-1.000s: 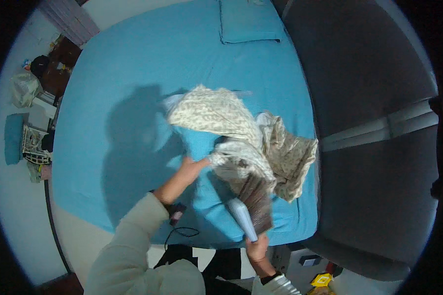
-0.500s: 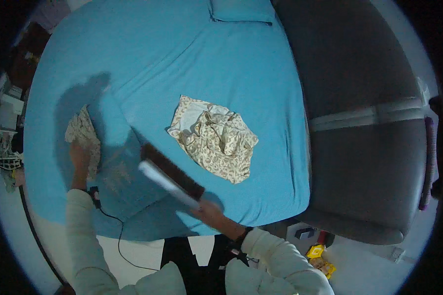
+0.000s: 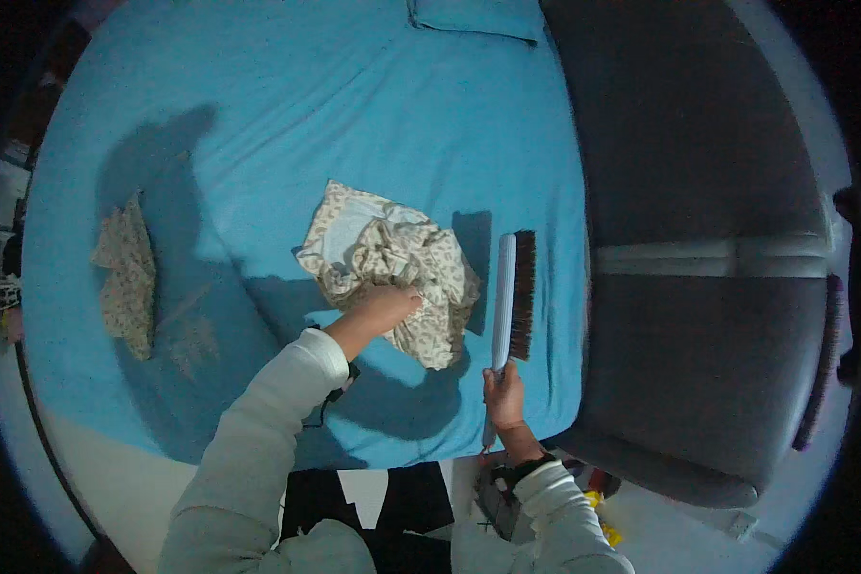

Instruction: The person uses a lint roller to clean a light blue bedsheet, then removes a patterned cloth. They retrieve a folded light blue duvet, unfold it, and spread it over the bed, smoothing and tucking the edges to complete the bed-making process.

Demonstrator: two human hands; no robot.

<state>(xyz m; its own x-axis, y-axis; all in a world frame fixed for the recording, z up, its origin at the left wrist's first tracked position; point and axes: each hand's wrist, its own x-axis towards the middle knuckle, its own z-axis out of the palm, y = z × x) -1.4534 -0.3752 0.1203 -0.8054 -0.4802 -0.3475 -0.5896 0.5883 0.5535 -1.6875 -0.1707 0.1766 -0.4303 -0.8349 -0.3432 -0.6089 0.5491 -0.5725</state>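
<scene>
My right hand point(image 3: 505, 397) is wrapped around the handle of a bed brush point(image 3: 507, 301). The brush has a pale back and dark brown bristles turned to the right, and is held upright in view over the right part of the bed. My left hand point(image 3: 389, 308) is on a crumpled leopard-print cloth point(image 3: 430, 325) in the middle of the bed, its fingers closed on the folds. A pale lining shows at the cloth's upper left. A smaller patterned cloth point(image 3: 127, 277) lies bunched at the bed's left side, apart from both hands.
Blue sheeting point(image 3: 258, 124) covers the bed, with a blue pillow point(image 3: 475, 17) at the far end. A dark grey padded headboard point(image 3: 708, 364) borders the right side. A pale greyish patch point(image 3: 196, 344) marks the sheet near the small cloth. Yellow packets lie low right.
My left hand has let go of the small cloth and moved right onto the leopard-print cloth. My right hand has carried the brush rightward, turning it from slanted to upright.
</scene>
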